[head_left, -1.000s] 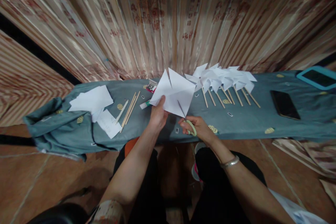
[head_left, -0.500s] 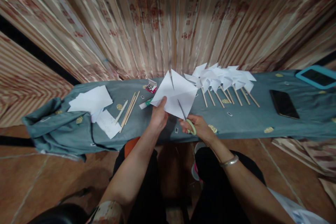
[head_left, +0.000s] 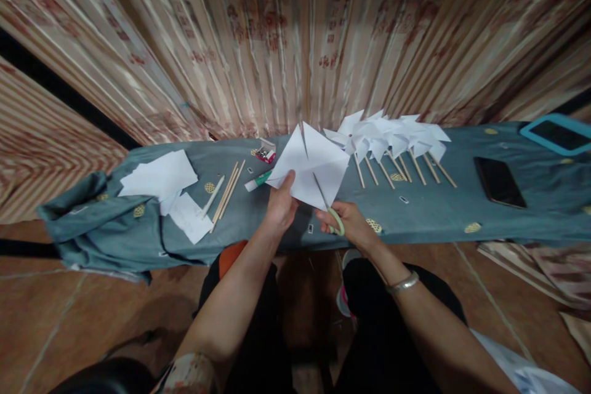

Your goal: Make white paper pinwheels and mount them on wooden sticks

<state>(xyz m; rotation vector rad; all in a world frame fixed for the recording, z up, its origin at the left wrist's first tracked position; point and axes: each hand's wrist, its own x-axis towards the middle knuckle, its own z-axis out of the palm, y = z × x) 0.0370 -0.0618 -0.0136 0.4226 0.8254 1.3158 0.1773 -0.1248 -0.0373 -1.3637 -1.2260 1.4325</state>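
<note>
A square sheet of white paper [head_left: 325, 163] is held up over the table, turned corner-up, with a slit running in from its top corner. My left hand [head_left: 281, 202] pinches its lower left edge, thumb on top. In my right hand [head_left: 346, 221] are scissors with pale green handles [head_left: 337, 221]; one dark blade lies over the paper at its near corner, pointing toward the middle. The other blade is hidden beneath the sheet. Just left of the paper lie a green and white tube [head_left: 258, 181] and a small open box of pins [head_left: 266, 151].
Finished paper pinwheels on wooden sticks [head_left: 392, 135] lie in a row at right. Beyond them are a black phone [head_left: 499, 181] and a blue-framed tablet [head_left: 561, 134]. At left are wooden sticks [head_left: 229, 196], a white pen [head_left: 213, 196] and stacked paper [head_left: 159, 175]. A curtain [head_left: 295, 43] hangs behind.
The paper has shifted very slightly to the right with my left hand. The scissors stay in nearly the same place at the near corner.
</note>
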